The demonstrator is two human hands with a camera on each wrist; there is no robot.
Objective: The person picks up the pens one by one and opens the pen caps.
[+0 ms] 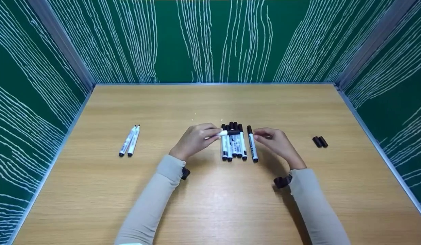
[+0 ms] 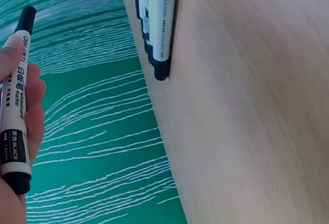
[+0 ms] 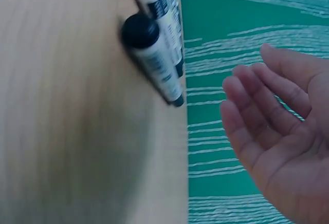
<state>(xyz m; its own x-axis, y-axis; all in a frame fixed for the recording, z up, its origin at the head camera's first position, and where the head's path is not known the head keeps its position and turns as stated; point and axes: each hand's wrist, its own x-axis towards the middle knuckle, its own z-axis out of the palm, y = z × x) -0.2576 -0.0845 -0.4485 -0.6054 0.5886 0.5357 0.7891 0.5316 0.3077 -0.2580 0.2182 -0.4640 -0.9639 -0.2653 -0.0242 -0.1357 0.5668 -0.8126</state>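
So far, two pens (image 1: 129,142) are uncapped, with two caps (image 1: 320,142) far right on the desk (image 1: 224,207). The left grip (image 1: 198,137) pinches a capped pen (image 2: 15,100) above the still-capped row (image 1: 234,145); the right grip (image 1: 276,143) curves loosely, empty.

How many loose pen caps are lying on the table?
2. One cap lies on the table, right of the right hand; the other cap is just right of it. No others show.
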